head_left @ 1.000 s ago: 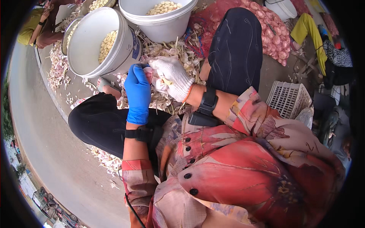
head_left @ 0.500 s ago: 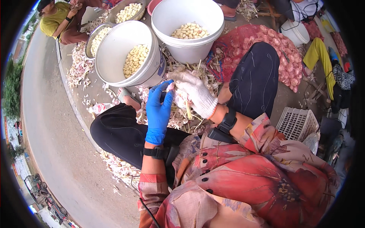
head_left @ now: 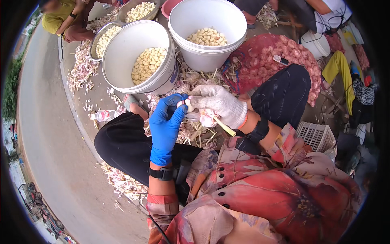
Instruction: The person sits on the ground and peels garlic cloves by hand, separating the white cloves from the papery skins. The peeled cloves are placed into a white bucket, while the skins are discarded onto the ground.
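Right now my two hands are nearly together at one pale garlic clove (head_left: 189, 105). My blue-gloved left hand (head_left: 167, 122) pinches it between thumb and fingers; my white-gloved right hand (head_left: 224, 106) touches its far side and also holds a garlic bulb (head_left: 207, 119) with a stem (head_left: 226, 127) sticking out below the palm. Garlic skins (head_left: 199, 139) are strewn underneath both hands. Just beyond them stand a tilted white bucket (head_left: 118, 51) and a second bucket (head_left: 204, 16), each holding peeled cloves (head_left: 148, 64). Beyond my right hand lies a red net sack (head_left: 280, 48) of bulbs; to its right sits a white basket (head_left: 315, 136).
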Motion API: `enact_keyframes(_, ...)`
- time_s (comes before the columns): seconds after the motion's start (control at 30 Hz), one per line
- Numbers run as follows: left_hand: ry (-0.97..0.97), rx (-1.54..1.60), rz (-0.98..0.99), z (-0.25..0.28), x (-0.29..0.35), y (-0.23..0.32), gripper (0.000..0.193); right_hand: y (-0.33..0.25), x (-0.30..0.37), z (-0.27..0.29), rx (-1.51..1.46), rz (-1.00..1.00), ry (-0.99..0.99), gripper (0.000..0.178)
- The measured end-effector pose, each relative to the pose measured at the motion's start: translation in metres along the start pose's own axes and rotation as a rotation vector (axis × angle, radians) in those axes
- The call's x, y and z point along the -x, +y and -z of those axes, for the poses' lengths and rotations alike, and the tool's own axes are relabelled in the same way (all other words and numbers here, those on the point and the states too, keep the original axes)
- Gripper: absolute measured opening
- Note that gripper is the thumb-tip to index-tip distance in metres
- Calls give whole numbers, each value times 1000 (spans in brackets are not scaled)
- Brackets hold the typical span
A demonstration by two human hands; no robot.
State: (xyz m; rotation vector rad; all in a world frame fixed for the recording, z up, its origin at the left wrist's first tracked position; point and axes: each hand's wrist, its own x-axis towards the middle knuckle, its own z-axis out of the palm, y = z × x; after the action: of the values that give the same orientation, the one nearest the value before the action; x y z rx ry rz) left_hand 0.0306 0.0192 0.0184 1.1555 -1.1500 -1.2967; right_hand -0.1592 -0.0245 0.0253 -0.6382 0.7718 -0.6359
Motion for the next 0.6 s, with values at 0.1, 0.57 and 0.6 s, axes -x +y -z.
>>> enact_keyframes(0.1,36,217,89,1,-1,-2,24,18,-6,5,-284,65,-72,23)
enact_keyframes(0.57,199,67,137,-8,-2,-10,19,13,-10,-7,93,245,116,28)
enact_keyframes(0.6,179,23,110,-8,-3,-12,19,12,-7,-10,209,289,150,29)
